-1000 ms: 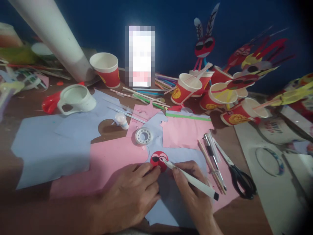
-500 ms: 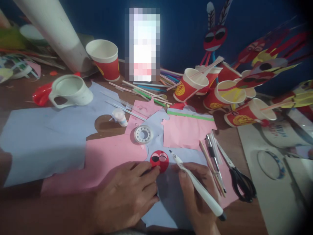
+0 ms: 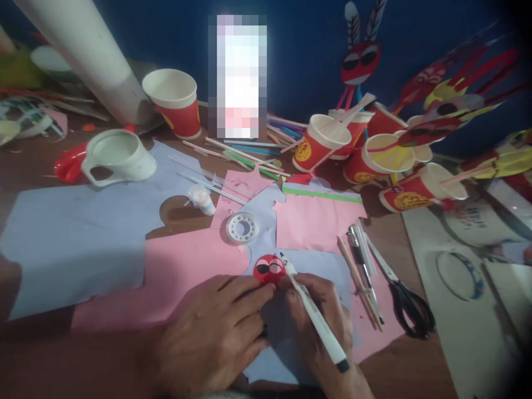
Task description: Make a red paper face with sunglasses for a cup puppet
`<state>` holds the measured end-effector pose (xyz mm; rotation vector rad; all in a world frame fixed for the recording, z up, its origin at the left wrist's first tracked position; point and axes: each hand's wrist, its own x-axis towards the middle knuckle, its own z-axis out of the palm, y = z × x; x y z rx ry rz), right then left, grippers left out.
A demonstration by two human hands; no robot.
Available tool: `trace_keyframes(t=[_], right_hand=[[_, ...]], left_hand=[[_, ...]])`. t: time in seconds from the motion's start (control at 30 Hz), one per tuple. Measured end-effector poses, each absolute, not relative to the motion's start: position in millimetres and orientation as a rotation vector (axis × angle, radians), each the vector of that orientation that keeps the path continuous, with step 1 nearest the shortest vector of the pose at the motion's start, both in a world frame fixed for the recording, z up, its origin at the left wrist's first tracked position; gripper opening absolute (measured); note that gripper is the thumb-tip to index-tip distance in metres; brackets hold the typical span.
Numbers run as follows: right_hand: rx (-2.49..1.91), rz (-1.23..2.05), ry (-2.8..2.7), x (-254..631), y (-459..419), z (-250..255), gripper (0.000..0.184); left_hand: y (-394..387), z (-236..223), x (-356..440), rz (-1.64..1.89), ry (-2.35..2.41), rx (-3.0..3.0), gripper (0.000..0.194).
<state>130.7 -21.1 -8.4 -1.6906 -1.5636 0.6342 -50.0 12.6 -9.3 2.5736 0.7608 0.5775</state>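
With its fingertips, my left hand (image 3: 220,327) holds the lower edge of a small red paper circle (image 3: 262,278). Two pink-and-black eyes are on the circle; the right one shows less black than the left. A white marker (image 3: 320,327) is gripped in my right hand (image 3: 324,310), its dark tip close to the circle's upper right edge; I cannot tell if it touches. Blue paper (image 3: 286,354) and pink paper (image 3: 199,260) lie beneath and around my hands. Just beyond them is a white tape roll (image 3: 230,228).
Black-handled scissors (image 3: 409,307), a pen (image 3: 362,260) and a wooden stick (image 3: 353,271) lie to the right. Red paper cups (image 3: 409,195) with stick figures stand behind. At left are a white mug (image 3: 139,162) and another red cup (image 3: 183,119). A blurred-out bright screen (image 3: 241,72) stands at the back.
My right hand has moved left with the marker, bringing the tip nearer the red circle. My left hand has stayed on the circle.
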Motion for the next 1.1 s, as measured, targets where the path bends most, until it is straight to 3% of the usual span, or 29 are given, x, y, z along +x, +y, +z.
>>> trace_keyframes(t=[0.5,1.1], right_hand=[[-1.649,0.706,-1.452,136.3,-24.6,-8.8,0.002],[-1.629,0.742,-1.455,133.2,-16.5,-11.0,0.003]], left_hand=[[10.5,-11.4,-44.4,0.44,0.765,2.562,0.018],[15.2,-8.5,-43.9,0.467,0.769,2.573,0.02]])
